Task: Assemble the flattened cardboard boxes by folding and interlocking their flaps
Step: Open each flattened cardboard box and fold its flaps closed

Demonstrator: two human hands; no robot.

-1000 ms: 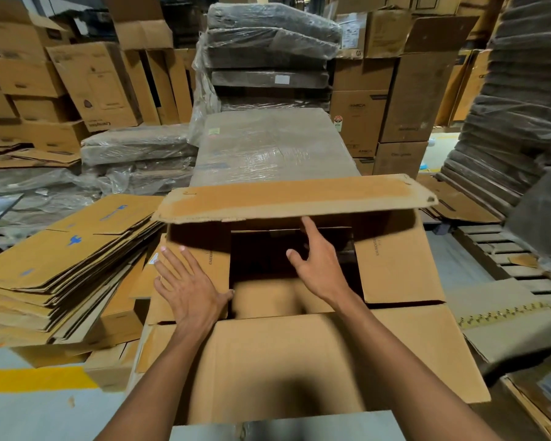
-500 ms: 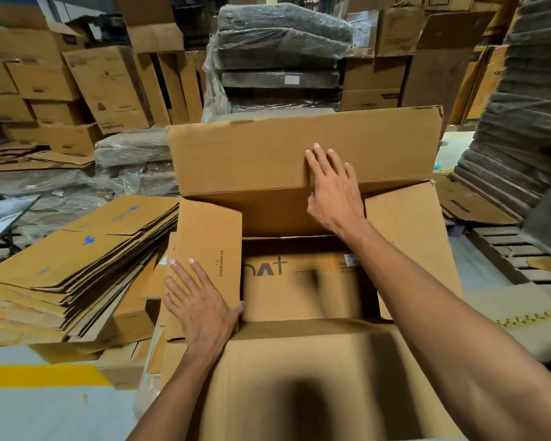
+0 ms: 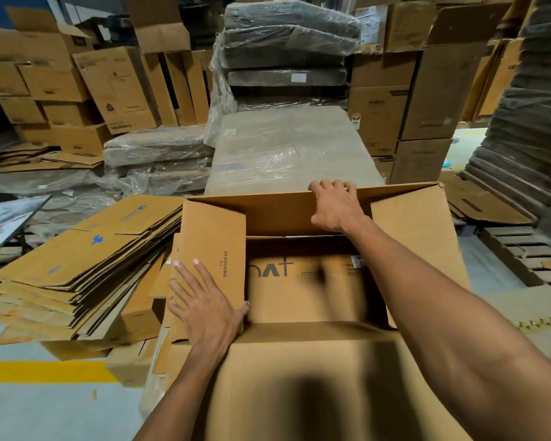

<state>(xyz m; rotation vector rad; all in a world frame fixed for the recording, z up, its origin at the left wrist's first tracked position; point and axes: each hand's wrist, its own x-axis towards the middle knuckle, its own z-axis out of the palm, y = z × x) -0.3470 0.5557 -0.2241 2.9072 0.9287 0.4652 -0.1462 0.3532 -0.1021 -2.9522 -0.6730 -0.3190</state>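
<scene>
Head view: the box (image 3: 299, 291) stands opened up, flaps not yet interlocked. Right hand (image 3: 336, 206) hooks its fingers over the far flap (image 3: 268, 213); left hand (image 3: 206, 308) presses flat on the left side flap (image 3: 213, 246). Folding remains, I'd judge.

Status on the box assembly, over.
Left hand flat on brown cardboard side flap. Right hand grips top edge of long far flap. Flattened cardboard stack close left.

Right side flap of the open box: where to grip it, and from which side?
Pinch the right side flap at its free edge, the one facing inward, coming from above. It is a thin flat panel hinged on its outer side, so that edge likely gives most leverage. The right hand holds the far flap.
</scene>
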